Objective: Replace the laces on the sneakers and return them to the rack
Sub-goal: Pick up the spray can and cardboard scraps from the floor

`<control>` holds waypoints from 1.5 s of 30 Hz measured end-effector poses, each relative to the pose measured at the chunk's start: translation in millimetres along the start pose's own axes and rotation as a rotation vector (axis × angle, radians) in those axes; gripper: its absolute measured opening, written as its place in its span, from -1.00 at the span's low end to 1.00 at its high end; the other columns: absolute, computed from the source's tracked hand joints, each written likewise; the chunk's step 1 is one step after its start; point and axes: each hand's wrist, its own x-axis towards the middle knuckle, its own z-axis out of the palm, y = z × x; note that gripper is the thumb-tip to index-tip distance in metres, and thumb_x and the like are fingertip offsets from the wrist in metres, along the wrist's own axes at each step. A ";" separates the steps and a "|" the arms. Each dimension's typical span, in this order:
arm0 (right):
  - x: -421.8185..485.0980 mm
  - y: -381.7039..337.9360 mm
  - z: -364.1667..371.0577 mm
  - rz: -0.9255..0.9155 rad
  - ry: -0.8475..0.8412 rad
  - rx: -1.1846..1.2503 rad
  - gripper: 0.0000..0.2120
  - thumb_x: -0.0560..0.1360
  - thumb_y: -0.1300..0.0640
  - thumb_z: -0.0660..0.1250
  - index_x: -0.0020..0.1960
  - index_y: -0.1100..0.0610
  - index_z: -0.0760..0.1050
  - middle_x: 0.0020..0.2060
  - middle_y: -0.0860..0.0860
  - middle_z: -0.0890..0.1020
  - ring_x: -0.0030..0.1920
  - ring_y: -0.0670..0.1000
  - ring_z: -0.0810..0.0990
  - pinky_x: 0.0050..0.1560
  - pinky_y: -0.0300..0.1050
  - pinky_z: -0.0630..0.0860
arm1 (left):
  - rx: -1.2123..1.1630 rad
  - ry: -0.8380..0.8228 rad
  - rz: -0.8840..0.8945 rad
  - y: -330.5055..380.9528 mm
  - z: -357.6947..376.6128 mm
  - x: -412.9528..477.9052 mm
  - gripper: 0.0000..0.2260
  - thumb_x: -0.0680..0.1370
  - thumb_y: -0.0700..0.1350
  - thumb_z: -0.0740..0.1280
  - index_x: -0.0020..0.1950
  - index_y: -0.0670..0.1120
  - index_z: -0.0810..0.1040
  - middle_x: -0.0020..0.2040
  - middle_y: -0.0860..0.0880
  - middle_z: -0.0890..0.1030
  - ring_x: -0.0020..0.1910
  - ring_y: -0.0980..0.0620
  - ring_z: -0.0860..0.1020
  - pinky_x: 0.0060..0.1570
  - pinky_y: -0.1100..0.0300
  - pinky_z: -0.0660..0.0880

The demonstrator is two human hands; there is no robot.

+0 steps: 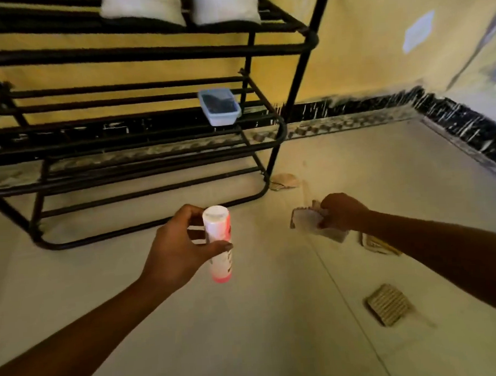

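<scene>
While the black metal rack [131, 53] fills the upper left of my feed, the white sneakers [143, 7] sit side by side on its top shelf. They are cut off by the upper edge of the frame and lie well above and beyond both hands. I cannot tell whether they carry laces, since only their lower parts show and the picture is blurred. Below the rack, over the pale floor [266, 348], the left hand [171, 249] reaches forward with its fingers and thumb curled round a white bottle [216, 219] with pink markings. It holds the bottle roughly upright, cap on top. Higher up, past the bottle, a small pale blue plastic tub [220, 106] with something dark inside rests at the right end of the rack's middle shelf. A flat brownish scrap [283, 181] lies on the floor just beside the rack's right foot. To the right of the bottle and apart from it, the right hand [344, 212] grips a pale folded bundle [306, 220], fingers closed over its right side; I cannot make out what the bundle is. Under the right forearm a yellowish item [377, 245] lies on the floor, partly hidden. Nearer to me, a ridged piece of cardboard [388, 304] lies flat on the floor. Along the far right, a black skirting [471, 131] runs at the base of the yellow wall [363, 47].
</scene>
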 end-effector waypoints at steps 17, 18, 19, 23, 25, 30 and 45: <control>103.0 82.0 38.2 -0.115 -0.044 0.299 -0.34 0.32 0.07 0.55 0.34 0.16 0.39 0.24 0.14 0.51 0.24 0.11 0.46 0.07 -0.19 0.35 | -0.021 0.002 -0.102 28.6 137.0 77.2 -0.54 0.29 -0.19 0.55 0.09 -0.02 0.44 0.12 0.02 0.56 0.09 0.03 0.54 -0.03 0.22 0.51; 110.0 77.7 28.9 -0.162 -0.032 0.272 -0.46 0.36 0.06 0.52 0.26 0.20 0.49 0.18 0.16 0.55 0.20 0.12 0.49 0.00 -0.19 0.33 | -0.022 0.004 -0.110 28.1 138.5 78.1 -0.54 0.30 -0.19 0.54 0.10 -0.01 0.43 0.12 0.04 0.55 0.09 0.05 0.53 -0.05 0.26 0.50; 118.6 72.8 19.1 -0.201 -0.021 0.286 -0.55 0.37 0.06 0.51 0.16 0.26 0.56 0.08 0.20 0.59 0.13 0.14 0.53 -0.10 -0.19 0.31 | -0.021 0.008 -0.123 27.1 140.2 79.5 -0.54 0.30 -0.19 0.53 0.10 -0.01 0.42 0.11 0.05 0.54 0.08 0.06 0.52 -0.05 0.27 0.49; 166.1 40.9 -1.7 -0.356 -0.012 0.177 -0.48 0.29 -0.01 0.56 0.15 0.24 0.58 0.18 0.24 0.51 0.26 0.18 0.44 0.17 -0.07 0.42 | -0.038 0.024 -0.167 21.8 139.4 76.8 -0.55 0.31 -0.20 0.52 0.09 0.01 0.41 0.05 0.09 0.53 0.03 0.09 0.53 -0.09 0.32 0.50; 182.6 24.7 -3.9 -0.413 -0.008 0.094 -0.42 0.28 0.04 0.56 0.23 0.20 0.52 0.29 0.21 0.44 0.33 0.19 0.37 0.28 -0.05 0.37 | -0.052 0.019 -0.179 14.9 138.0 73.8 -0.58 0.30 -0.22 0.53 0.01 0.06 0.42 -0.01 0.13 0.55 -0.03 0.12 0.55 -0.24 0.42 0.49; 203.0 13.3 -6.9 -0.398 -0.095 0.085 -0.12 0.23 0.17 0.60 0.43 0.18 0.25 0.30 0.16 0.46 0.28 0.16 0.45 0.23 -0.02 0.43 | -0.079 -0.006 -0.217 2.5 135.8 65.1 -0.58 0.27 -0.27 0.55 -0.04 0.07 0.46 -0.05 0.11 0.60 -0.10 0.17 0.58 -0.27 0.49 0.50; 83.0 96.4 27.8 -0.221 -0.018 0.380 -0.51 0.30 0.06 0.56 0.16 0.22 0.56 0.04 0.12 0.61 0.11 0.11 0.56 -0.04 -0.16 0.38 | -0.032 -0.054 -0.100 38.1 151.8 51.1 -0.58 0.29 -0.18 0.54 0.00 0.07 0.43 -0.02 0.14 0.54 -0.05 0.16 0.53 -0.23 0.43 0.45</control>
